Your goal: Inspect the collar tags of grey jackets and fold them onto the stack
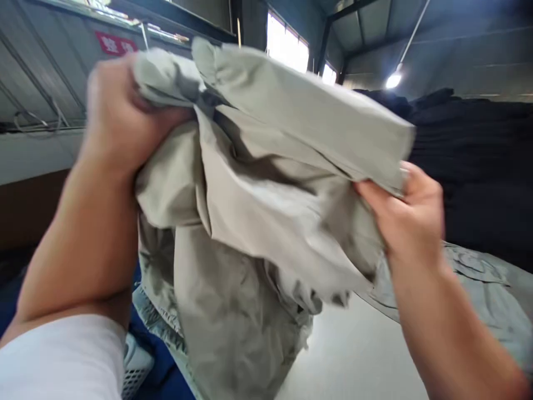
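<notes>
A light grey-green garment (233,300) hangs in loose folds between my two raised hands. At the upper left, my left hand (125,111) is closed round a bunched part of the cloth. My right hand (403,211) pinches the flat, straight end of a sleeve-like piece, thumb below and fingers at the edge. Gathered, elastic-looking edges show near the bottom of the folds. The lower part of the garment drops toward a white table (358,350). Motion blurs the cloth and my left hand somewhat.
More pale grey-green cloth (491,294) lies at the right of the table. Behind it rises a tall stack of dark fabric (478,166). A white plastic basket (137,366) stands low on the left by blue cloth (162,361). A red sign (115,43) hangs on the wall.
</notes>
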{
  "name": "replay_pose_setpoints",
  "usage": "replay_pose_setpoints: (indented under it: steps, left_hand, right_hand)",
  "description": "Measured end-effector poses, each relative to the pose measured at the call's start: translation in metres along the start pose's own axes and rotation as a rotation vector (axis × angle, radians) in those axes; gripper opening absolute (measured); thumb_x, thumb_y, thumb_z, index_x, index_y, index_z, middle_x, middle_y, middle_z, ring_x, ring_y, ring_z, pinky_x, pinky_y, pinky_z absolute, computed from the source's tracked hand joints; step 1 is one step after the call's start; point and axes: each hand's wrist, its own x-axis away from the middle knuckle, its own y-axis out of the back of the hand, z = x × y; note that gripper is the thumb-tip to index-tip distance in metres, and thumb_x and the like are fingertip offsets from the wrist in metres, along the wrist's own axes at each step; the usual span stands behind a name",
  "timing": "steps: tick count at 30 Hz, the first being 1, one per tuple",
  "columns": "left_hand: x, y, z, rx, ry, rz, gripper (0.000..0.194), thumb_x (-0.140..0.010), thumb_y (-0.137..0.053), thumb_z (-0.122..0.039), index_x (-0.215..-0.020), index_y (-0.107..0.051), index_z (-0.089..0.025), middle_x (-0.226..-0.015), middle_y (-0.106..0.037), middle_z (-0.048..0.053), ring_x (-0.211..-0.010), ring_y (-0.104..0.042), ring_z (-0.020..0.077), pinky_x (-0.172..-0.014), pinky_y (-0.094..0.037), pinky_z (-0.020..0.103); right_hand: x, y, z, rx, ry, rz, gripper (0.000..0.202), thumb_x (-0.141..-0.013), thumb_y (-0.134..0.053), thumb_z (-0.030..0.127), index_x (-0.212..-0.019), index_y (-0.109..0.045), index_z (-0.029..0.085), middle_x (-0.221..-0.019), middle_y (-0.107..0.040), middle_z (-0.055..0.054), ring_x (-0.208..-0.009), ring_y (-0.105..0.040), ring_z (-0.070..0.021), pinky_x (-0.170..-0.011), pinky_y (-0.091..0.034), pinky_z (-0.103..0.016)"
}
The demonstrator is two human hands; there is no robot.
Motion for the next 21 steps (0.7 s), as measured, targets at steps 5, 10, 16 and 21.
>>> replay_pose_setpoints:
  steps: [5,10,16,21]
  left_hand:
    - [-0.025,-0.128,0.13,-0.213,0.193,0.398,0.069,-0.096,-0.062,-0.056,-0.135,-0.062,0.001,-0.133,-0.068,0.012,-0.136,-0.059,0.0363,-0.116,-0.045,0.055]
    - [0.052,-0.243,0.183,-0.168,0.214,0.814,0.084,-0.1,-0.053,-0.06,-0.169,-0.023,-0.022,-0.175,-0.026,0.017,-0.156,-0.032,0.0457,-0.121,-0.032,0.068]
    - [0.149,-0.325,0.17,-0.186,0.298,0.983,0.065,-0.107,-0.035,-0.046,-0.169,-0.024,-0.031,-0.179,-0.012,0.004,-0.16,-0.015,0.049,-0.12,-0.021,0.08]
    - [0.189,-0.35,0.173,-0.154,0.321,0.918,0.064,-0.105,-0.033,-0.041,-0.168,-0.032,-0.028,-0.178,-0.017,0.006,-0.16,-0.017,0.0469,-0.122,-0.016,0.08]
  right_hand:
    - [-0.047,-0.1,-0.112,0.455,-0.098,0.148,0.043,-0.099,-0.064,0.042,-0.135,-0.068,0.019,-0.113,-0.071,-0.01,-0.108,-0.068,-0.0278,-0.095,-0.059,-0.047]
    - [0.006,-0.158,-0.171,0.77,-0.292,0.521,0.07,-0.101,-0.058,0.056,-0.163,-0.042,0.029,-0.17,-0.036,-0.014,-0.155,-0.029,-0.0453,-0.121,-0.031,-0.071]
    - [0.062,-0.204,-0.206,0.798,-0.539,0.684,0.062,-0.106,-0.032,0.068,-0.16,-0.046,0.041,-0.179,-0.015,0.0,-0.16,-0.003,-0.0527,-0.118,-0.01,-0.085]
    - [0.088,-0.204,-0.225,0.71,-0.619,0.691,0.066,-0.104,-0.026,0.073,-0.159,-0.046,0.044,-0.179,-0.015,0.003,-0.161,-0.001,-0.0498,-0.12,-0.004,-0.082]
